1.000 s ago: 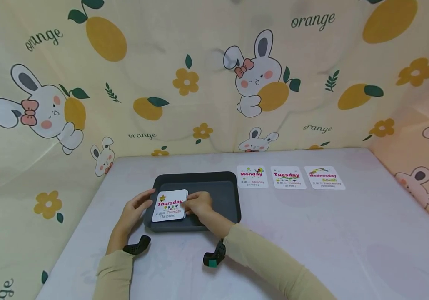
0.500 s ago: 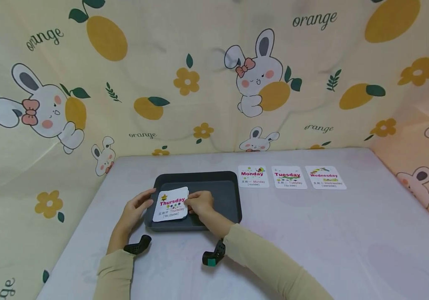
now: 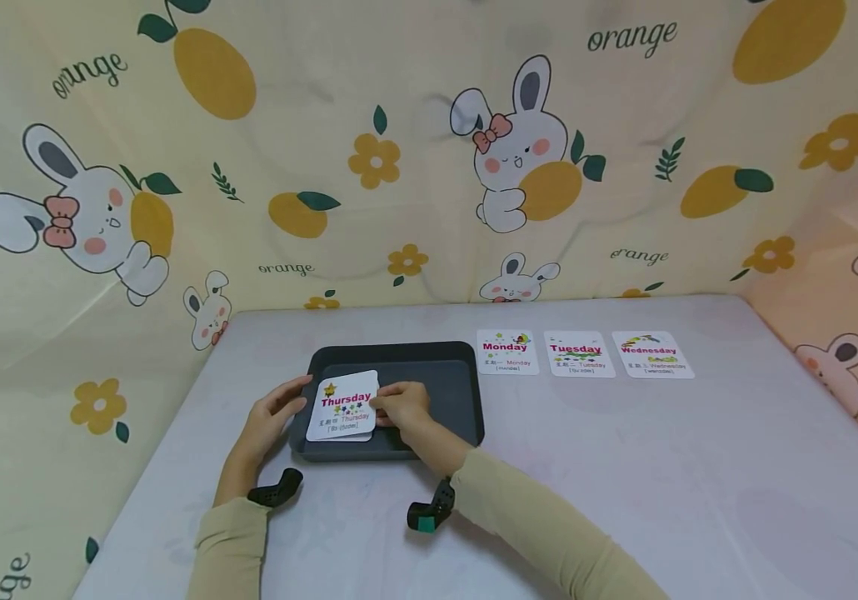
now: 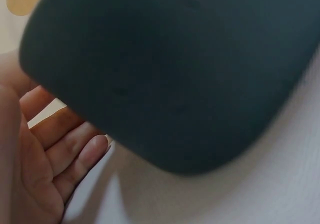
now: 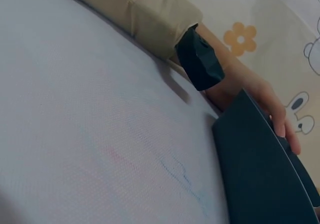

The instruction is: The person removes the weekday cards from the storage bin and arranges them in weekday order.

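Note:
In the head view my right hand [image 3: 406,408] pinches the right edge of a white Thursday card [image 3: 342,408]. The card is tilted up at that side, over another white card [image 3: 357,437] whose lower edge shows beneath it. Both are at the left part of a dark grey tray [image 3: 440,392]. At the tray's left rim, my left hand [image 3: 267,417] grips the side. Its fingers lie along the outer wall in the left wrist view, and digits hook over the rim in the right wrist view. The right hand's fingertips are partly hidden behind the card.
Right of the tray, a Monday card [image 3: 507,352], a Tuesday card [image 3: 579,354] and a Wednesday card [image 3: 652,355] lie in a row on the white tablecloth [image 3: 586,467]. A printed curtain [image 3: 414,167] with rabbits and oranges hangs behind the table.
My right hand has raised the right edge of the Thursday card, and the card beneath now shows below it. The left hand has stayed on the tray.

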Available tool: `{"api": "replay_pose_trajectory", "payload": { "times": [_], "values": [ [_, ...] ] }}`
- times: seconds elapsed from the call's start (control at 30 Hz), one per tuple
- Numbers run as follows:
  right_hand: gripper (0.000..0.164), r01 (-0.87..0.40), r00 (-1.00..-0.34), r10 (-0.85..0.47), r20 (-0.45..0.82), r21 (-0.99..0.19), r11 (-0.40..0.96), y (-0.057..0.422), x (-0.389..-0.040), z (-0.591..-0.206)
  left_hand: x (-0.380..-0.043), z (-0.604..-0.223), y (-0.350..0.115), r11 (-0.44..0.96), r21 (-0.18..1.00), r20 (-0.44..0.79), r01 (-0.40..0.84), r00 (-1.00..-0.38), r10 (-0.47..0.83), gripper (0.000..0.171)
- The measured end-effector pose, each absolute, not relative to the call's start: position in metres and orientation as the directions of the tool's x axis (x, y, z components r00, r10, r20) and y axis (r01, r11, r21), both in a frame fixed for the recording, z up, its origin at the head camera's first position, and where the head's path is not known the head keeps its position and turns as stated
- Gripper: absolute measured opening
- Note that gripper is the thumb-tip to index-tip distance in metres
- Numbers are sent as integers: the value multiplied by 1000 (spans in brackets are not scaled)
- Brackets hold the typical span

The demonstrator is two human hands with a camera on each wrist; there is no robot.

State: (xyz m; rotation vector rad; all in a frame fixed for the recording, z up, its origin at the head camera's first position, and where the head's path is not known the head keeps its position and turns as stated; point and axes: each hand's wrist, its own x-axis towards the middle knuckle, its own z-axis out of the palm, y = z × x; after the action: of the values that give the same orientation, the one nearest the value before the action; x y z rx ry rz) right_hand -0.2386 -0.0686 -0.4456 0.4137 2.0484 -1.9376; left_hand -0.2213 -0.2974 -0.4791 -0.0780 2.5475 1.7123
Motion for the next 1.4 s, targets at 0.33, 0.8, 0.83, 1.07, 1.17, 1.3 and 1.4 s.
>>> {"api": "replay_pose_trajectory", "payload": {
  "times": [0.33,0.8,0.83,1.07,1.17,1.3,1.4],
  "values": [
    [17,409,-912,-26,-410,-912,43,-62,-238,-447,-220,-478,-296,387,920,-71,-63,-997,7,45],
    [20,412,-909,-63,-412,-911,18,-45,-230,-442,-220,-478,-296,408,911,-61,-55,-998,2,45],
    [21,414,-908,-65,-414,-910,15,-43,-229,-441,-220,-478,-295,408,911,-61,-55,-998,1,45],
    [23,412,-908,-75,-412,-911,14,-29,-223,-441,-220,-478,-295,413,909,-66,-60,-998,0,45],
    [24,401,-913,-80,-400,-916,9,-23,-221,-441,-220,-479,-296,413,908,-71,-66,-997,-3,46],
    [26,368,-925,-96,-368,-930,24,-15,-221,-437,-220,-479,-296,416,907,-74,-68,-997,-2,46],
    [25,340,-933,-108,-342,-940,43,-8,-220,-434,-219,-478,-296,420,905,-72,-66,-997,0,46]
  ]
}}
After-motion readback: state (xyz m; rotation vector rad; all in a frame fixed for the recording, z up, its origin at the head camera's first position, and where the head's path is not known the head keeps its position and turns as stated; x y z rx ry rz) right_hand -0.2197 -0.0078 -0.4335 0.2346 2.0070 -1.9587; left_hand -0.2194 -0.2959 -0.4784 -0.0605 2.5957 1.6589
